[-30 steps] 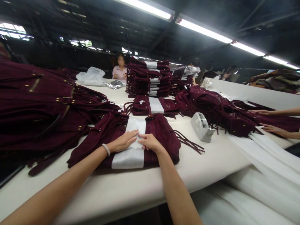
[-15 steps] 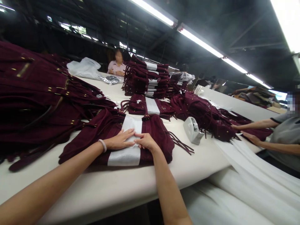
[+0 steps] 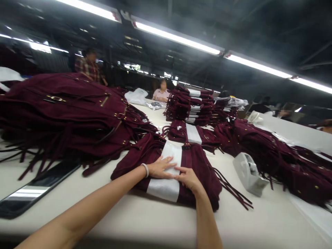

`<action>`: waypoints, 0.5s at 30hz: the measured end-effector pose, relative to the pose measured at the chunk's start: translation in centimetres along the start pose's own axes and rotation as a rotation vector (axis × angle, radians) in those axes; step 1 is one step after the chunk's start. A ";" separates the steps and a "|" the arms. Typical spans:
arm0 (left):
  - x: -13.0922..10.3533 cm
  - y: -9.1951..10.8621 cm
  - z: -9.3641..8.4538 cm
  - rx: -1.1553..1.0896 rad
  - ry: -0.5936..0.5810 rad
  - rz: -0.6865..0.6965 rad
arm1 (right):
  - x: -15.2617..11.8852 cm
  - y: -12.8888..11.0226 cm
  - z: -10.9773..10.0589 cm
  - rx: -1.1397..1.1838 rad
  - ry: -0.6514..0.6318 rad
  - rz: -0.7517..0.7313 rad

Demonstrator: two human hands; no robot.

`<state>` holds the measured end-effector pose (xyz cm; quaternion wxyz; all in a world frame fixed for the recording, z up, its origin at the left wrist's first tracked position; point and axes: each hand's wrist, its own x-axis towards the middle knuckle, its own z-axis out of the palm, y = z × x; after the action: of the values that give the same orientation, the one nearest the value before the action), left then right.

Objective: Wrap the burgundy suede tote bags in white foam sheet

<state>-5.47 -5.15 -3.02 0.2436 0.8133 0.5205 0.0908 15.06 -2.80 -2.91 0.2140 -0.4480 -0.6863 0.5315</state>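
A folded maroon fabric bag (image 3: 204, 176) with fringe-like straps lies before me on the table. A white paper band (image 3: 163, 190) is wrapped around its middle. My left hand (image 3: 160, 168) lies flat on the band, fingers spread. From the right, my right hand (image 3: 188, 178) touches the same band, its index finger and thumb stretched out and apart, the other fingers curled. Its fingertips meet those of my left hand. To the right stands a grey tape dispenser (image 3: 249, 174).
Unwrapped maroon bags (image 3: 85, 107) are heaped on the left beside a dark glossy flat panel (image 3: 38, 190). Behind are another banded bag (image 3: 207, 136) and a stack of banded bags (image 3: 203, 107). More bags (image 3: 272, 152) lie right. Co-workers (image 3: 160, 93) are in the background.
My view has turned left, bringing the dark panel and another person into sight, while the co-worker on the right has left view. Both hands stay on the band with little change.
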 end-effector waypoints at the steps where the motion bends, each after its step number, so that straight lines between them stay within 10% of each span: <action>1: -0.1 0.1 -0.1 -0.001 -0.005 0.002 | 0.0 0.1 0.0 0.011 -0.014 -0.003; 15: -0.7 0.5 0.2 -0.010 0.046 -0.014 | 1.5 3.0 0.5 0.029 0.047 -0.095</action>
<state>-5.27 -5.97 -2.88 0.2360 0.8061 0.5313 0.1104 15.09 -1.68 -6.15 0.2615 -0.4243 -0.6937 0.5200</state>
